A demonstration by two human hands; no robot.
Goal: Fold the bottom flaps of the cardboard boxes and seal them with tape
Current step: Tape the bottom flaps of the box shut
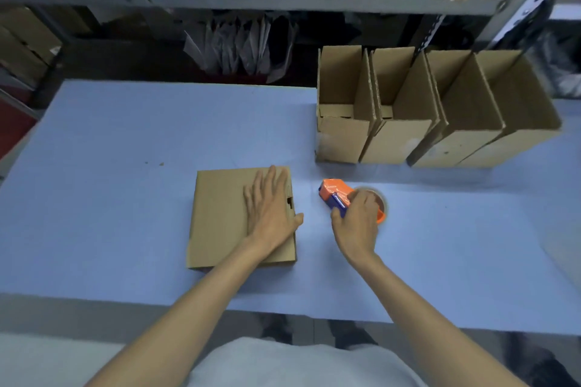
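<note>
the left hand (270,210) lies flat, fingers straight, on the right half of the closed cardboard box (220,217) on the blue counter (110,151). just right of the box, not touching it, the right hand (356,223) grips the orange tape dispenser (334,190). farther back on the right stands a row of open boxes (396,138), side by side.

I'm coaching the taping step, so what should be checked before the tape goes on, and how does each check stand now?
1. Flaps of the box folded flat: ok.
2. Flaps pressed down by the left hand, fingers straight: ok.
3. Grip of the right hand on the tape dispenser: ok.
4. Dispenser on the box: not ok, it is beside it on the table side.
5. Tape end free: cannot tell.
</note>
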